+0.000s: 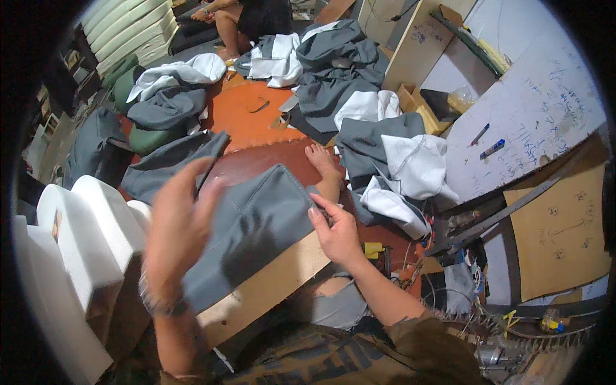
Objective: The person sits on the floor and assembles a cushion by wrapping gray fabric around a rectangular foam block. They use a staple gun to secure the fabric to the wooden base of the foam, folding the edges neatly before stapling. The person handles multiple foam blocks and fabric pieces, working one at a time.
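Observation:
A grey stitched cover [247, 218], perhaps fabric or leatherette, lies across my lap over a pale wooden board [273, 289]. My right hand [339, 236] pinches the cover's right edge between thumb and fingers, below its pointed far corner. Above the cover's left side, my left hand [179, 228] is raised and somewhat blurred, its fingers stretched out and apart. I see nothing held in it. A dark band circles the left wrist. Beyond the cover, my bare foot [323, 163] rests on a reddish-brown surface.
Heaps of grey and white covers [337, 70] ring an orange padded surface [237, 115]. White foam blocks [96, 224] stand at left. A white board [513, 128] with two markers leans right, near a yellow tool [372, 250]. Another person [247, 25] sits at the back.

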Tool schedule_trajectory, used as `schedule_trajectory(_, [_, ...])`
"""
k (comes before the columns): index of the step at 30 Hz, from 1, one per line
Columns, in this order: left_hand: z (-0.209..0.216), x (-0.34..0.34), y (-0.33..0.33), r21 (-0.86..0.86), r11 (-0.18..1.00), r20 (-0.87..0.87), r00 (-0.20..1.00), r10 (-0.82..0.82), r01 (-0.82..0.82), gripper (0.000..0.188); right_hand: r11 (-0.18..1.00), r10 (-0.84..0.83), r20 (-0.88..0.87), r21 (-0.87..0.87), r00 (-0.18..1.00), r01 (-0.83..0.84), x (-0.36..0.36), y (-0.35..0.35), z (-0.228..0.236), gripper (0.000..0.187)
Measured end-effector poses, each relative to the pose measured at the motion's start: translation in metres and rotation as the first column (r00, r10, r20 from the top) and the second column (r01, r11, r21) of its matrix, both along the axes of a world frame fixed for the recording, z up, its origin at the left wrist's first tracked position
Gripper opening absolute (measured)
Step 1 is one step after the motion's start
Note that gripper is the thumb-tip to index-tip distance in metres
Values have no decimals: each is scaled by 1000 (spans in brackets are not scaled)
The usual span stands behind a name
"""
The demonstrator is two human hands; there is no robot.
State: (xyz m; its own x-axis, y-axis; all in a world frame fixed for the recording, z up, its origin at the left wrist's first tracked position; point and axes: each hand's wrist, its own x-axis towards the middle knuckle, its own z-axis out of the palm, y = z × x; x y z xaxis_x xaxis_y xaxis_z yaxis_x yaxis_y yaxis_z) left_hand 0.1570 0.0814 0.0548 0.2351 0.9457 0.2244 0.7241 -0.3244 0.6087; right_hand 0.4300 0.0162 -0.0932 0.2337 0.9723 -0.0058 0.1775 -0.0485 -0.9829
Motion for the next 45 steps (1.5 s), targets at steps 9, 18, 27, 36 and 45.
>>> schedule_trajectory(9, [-87,112,76,-338,913,7,971,-238,226,39,980,68,234,166,970,-109,29,-19,13,55])
schedule_trajectory(18, [-83,136,73,-47,989,-82,986,-145,142,28,946,-113,328,324,938,1,38,-17,11,27])
schedule_trajectory(27, [-72,137,89,41,964,-309,921,-238,262,30,965,-96,498,259,862,-43,35,-18,29,27])
schedule_trajectory(36, [-96,127,85,22,965,-308,920,-243,262,50,980,-98,603,198,792,-29,31,-15,31,31])
schedule_trajectory(45, [-75,86,-50,-127,907,-467,782,-412,402,71,915,-190,616,394,765,-90,30,-19,21,31])
